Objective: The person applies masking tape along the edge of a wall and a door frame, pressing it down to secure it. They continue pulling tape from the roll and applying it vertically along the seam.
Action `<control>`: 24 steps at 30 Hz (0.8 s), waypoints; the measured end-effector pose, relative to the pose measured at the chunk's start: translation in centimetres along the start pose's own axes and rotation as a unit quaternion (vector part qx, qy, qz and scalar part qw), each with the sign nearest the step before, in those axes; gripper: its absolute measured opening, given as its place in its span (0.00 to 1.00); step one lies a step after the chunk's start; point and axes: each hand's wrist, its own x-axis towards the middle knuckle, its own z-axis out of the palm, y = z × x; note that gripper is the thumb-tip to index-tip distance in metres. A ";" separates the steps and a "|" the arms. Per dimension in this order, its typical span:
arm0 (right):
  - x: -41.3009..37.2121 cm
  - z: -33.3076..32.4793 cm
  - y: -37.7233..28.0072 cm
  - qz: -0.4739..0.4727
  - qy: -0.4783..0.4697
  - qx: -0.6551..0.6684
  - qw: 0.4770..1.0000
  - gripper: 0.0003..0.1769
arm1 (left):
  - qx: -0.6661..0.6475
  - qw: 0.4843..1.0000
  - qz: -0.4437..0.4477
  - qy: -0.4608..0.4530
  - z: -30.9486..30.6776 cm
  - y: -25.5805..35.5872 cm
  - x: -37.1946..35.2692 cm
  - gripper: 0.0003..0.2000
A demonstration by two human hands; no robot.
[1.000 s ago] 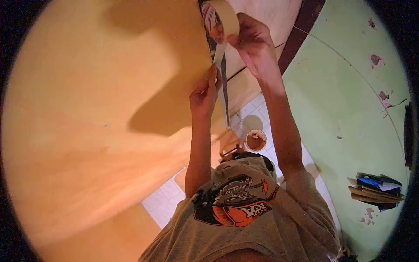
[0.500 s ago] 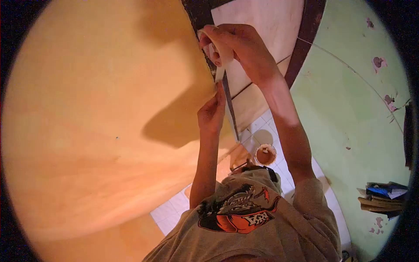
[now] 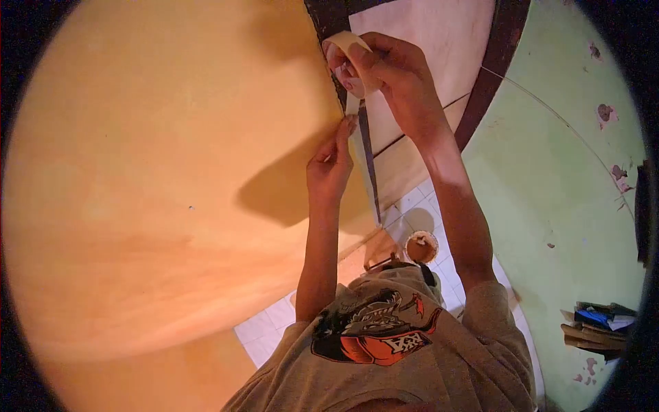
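My right hand (image 3: 398, 69) is wrapped round a roll of masking tape (image 3: 362, 47), fingers partly inside its ring, at the dark frame's edge. A short pale strip runs down from the roll to my left hand (image 3: 331, 165). The left fingertips are closed together on that strip, against the edge of the orange wall (image 3: 171, 137). Below the left hand, a narrow dark band (image 3: 369, 154) with a pale edge continues down the wall's corner toward the floor. The exact contact under the left fingertips is hidden.
A round tub (image 3: 421, 247) with brownish contents stands on the white tiled floor (image 3: 264, 329) below. To the right is a green wall (image 3: 549, 185) with peeled patches. A stack of cardboard and papers (image 3: 597, 326) sits at the lower right.
The view has shifted slightly, so the wall and dark frame appear farther right. The roll has tilted a little in my right hand. Both hands keep their hold on the tape.
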 end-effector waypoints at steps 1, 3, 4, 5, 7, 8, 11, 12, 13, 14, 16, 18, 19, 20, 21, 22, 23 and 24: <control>-0.1 -0.1 0.0 -0.010 0.004 -0.006 1.000 0.16 | -0.002 1.000 0.002 0.002 0.1 0.1 -0.1 0.27; -0.1 -0.1 0.0 -0.020 0.010 -0.014 1.000 0.15 | -0.054 0.998 -0.023 0.021 0.3 0.1 0.0 0.29; -0.1 0.0 0.0 -0.029 0.008 -0.004 1.000 0.14 | -0.056 0.998 -0.023 0.024 0.3 0.0 0.0 0.29; -0.1 0.0 -0.1 -0.037 0.007 0.006 0.999 0.13 | -0.065 0.997 -0.022 0.027 0.4 -0.1 0.0 0.30; 0.0 0.0 0.0 -0.045 0.007 0.018 0.999 0.13 | -0.075 0.997 -0.020 0.031 0.4 -0.2 -0.1 0.31; 0.0 -0.1 0.1 -0.053 0.004 0.031 0.998 0.12 | -0.076 0.996 -0.034 0.028 0.4 -0.3 -0.2 0.31; 0.2 0.2 0.3 -0.084 0.015 0.033 0.996 0.11 | -0.088 0.995 -0.041 0.026 0.6 -0.3 -0.4 0.32; 0.2 -0.1 0.6 -0.082 0.016 0.034 0.996 0.11 | -0.098 0.994 -0.034 0.025 0.7 -0.4 -0.4 0.32; 0.4 -0.6 0.8 -0.083 -0.017 0.039 0.996 0.15 | -0.098 0.994 -0.034 0.025 0.7 -0.6 -0.4 0.32; 0.5 -1.0 1.0 -0.084 -0.050 0.045 0.994 0.19 | -0.106 0.993 -0.029 0.032 0.9 -0.7 -0.5 0.32; 0.9 -0.6 1.2 -0.098 -0.040 0.076 0.991 0.16 | -0.114 0.992 -0.023 0.039 0.8 -0.6 -0.5 0.32; 1.1 -0.7 1.5 -0.114 -0.028 0.106 0.987 0.15 | -0.081 0.996 -0.023 0.039 0.9 -0.4 -0.4 0.31; 1.2 -1.0 1.9 -0.134 -0.051 0.114 0.983 0.16 | -0.080 0.996 -0.022 0.042 0.8 -0.2 -0.3 0.31; 1.4 -1.2 2.1 -0.154 -0.075 0.121 0.978 0.17 | -0.062 0.997 -0.021 0.040 0.7 0.1 -0.2 0.30; 1.6 -1.3 2.4 -0.153 -0.073 0.120 0.978 0.17 | -0.045 0.998 -0.021 0.039 0.6 0.4 0.0 0.30; 1.8 -1.4 2.7 -0.163 -0.084 0.122 0.975 0.17 | -0.045 0.998 -0.021 0.041 0.5 0.8 0.2 0.30; 1.8 -1.5 2.9 -0.172 -0.096 0.124 0.973 0.16 | -0.015 0.999 -0.018 0.034 0.3 1.1 0.4 0.29; 1.7 -1.6 2.6 -0.171 -0.094 0.124 0.973 0.16 | 0.015 0.999 -0.015 0.027 0.2 1.3 0.5 0.27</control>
